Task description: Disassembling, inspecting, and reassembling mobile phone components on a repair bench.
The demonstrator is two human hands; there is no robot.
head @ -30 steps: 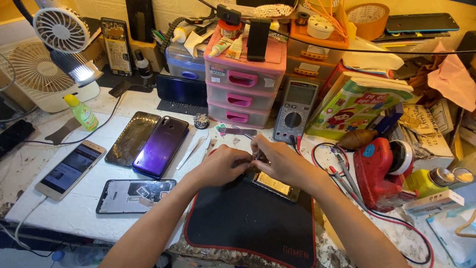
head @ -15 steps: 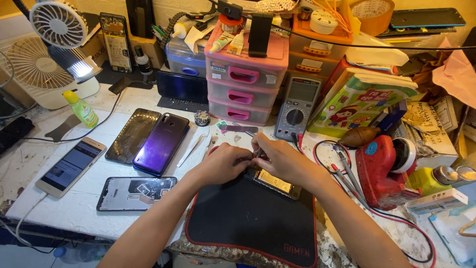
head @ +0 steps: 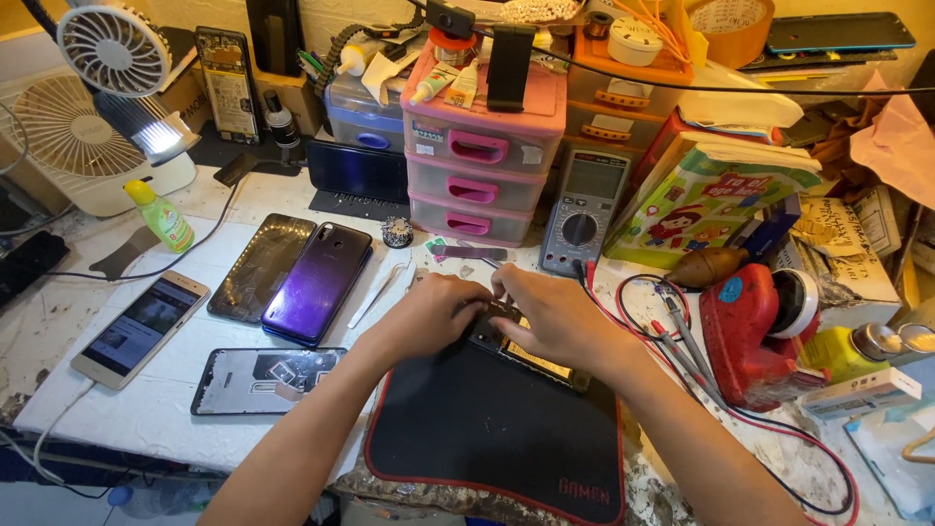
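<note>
My left hand (head: 433,314) and my right hand (head: 550,314) meet over an opened phone (head: 531,356) that lies at the far edge of a black mat with red trim (head: 497,433). Both hands have their fingers curled down onto the phone's upper part, and they hide most of it. I cannot make out any tool between the fingers. A pair of white tweezers (head: 375,292) lies just left of my left hand.
Left of the mat lie a purple phone back (head: 317,282), a dark cracked panel (head: 258,265), a phone frame (head: 265,380) and a lit phone on a cable (head: 141,326). Pink drawers (head: 477,161), a multimeter (head: 582,209) with red leads, a red holder (head: 750,331) and fans (head: 107,58) crowd the rest.
The view has shifted slightly. Both hands stay on the phone at the mat's far edge, with only small finger movements.
</note>
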